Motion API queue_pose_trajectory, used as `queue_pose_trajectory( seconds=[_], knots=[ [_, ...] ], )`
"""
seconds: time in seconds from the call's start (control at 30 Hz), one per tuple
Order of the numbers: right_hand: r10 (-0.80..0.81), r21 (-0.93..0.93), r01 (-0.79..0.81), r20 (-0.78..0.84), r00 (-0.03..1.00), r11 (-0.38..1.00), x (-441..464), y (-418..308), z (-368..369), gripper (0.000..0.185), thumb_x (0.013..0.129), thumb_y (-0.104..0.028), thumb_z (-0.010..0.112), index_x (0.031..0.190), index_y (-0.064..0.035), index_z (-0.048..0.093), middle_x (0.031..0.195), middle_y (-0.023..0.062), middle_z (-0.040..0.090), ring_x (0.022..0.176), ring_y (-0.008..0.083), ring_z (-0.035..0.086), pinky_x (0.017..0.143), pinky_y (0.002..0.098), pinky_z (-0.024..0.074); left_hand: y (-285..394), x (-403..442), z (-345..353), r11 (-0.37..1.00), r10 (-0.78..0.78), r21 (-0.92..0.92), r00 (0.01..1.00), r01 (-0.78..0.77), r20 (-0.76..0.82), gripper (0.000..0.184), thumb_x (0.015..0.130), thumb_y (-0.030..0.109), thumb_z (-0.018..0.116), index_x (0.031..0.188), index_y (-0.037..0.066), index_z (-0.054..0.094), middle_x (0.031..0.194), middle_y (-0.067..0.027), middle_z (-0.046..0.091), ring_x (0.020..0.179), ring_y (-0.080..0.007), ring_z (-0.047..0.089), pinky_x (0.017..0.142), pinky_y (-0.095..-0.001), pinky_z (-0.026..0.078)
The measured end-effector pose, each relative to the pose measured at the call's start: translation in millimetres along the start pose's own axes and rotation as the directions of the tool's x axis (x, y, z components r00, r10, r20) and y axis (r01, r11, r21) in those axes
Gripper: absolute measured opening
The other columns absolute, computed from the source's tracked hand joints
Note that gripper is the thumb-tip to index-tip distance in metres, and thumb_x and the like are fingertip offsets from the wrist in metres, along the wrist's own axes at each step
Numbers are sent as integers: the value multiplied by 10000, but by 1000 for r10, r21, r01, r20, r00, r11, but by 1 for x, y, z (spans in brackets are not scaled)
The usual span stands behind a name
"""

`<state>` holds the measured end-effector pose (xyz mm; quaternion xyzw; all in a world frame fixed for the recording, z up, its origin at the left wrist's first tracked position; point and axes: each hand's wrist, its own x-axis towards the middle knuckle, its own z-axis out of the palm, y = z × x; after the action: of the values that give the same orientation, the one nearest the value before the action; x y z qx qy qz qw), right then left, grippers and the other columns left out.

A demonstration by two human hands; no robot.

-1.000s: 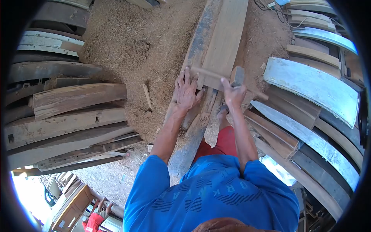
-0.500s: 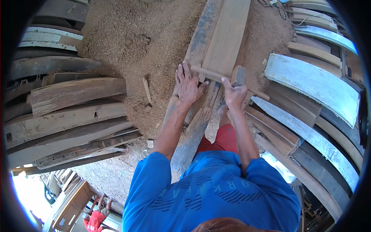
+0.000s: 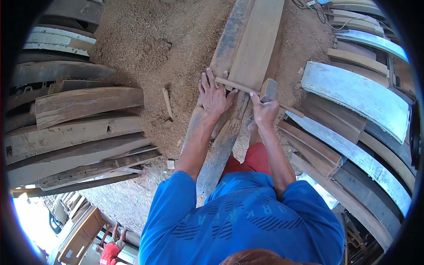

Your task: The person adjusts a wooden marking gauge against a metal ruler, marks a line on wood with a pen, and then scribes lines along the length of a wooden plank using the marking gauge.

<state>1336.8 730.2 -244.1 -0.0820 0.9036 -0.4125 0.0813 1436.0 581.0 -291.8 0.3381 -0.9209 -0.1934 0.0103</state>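
Short of the pale board (image 3: 256,48), a worn beam (image 3: 211,170) reaches back toward the person. The right hand (image 3: 266,111) closes round a wooden stick (image 3: 239,85) beside its block (image 3: 268,90), right of the board's near end. The left hand (image 3: 213,99) spreads wide, left of that end, fingertips by the stick's left tip. The stick's long axis crosses the board's; the right hand is nearer the block. Sawdust (image 3: 176,35) lies left of the board, farther off.

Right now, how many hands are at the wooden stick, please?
2. The left hand is by the left end of the stick; the right hand holds it beside the block.
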Motion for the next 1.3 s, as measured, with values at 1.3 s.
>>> queue_pose_trajectory(
  seconds=[1.3],
  knots=[
    [-113, -36, 107, -229, 967, 994, 131, 9, 37, 539, 694, -467, 936, 680, -25, 627, 676, 139, 677, 619, 328, 657, 646, 474, 518, 0, 2, 1, 999, 53, 14, 995, -52, -80, 752, 870, 492, 695, 1539, 197, 523, 1669, -276, 237, 1512, -472, 243, 1220, -627, 207]
  ],
)
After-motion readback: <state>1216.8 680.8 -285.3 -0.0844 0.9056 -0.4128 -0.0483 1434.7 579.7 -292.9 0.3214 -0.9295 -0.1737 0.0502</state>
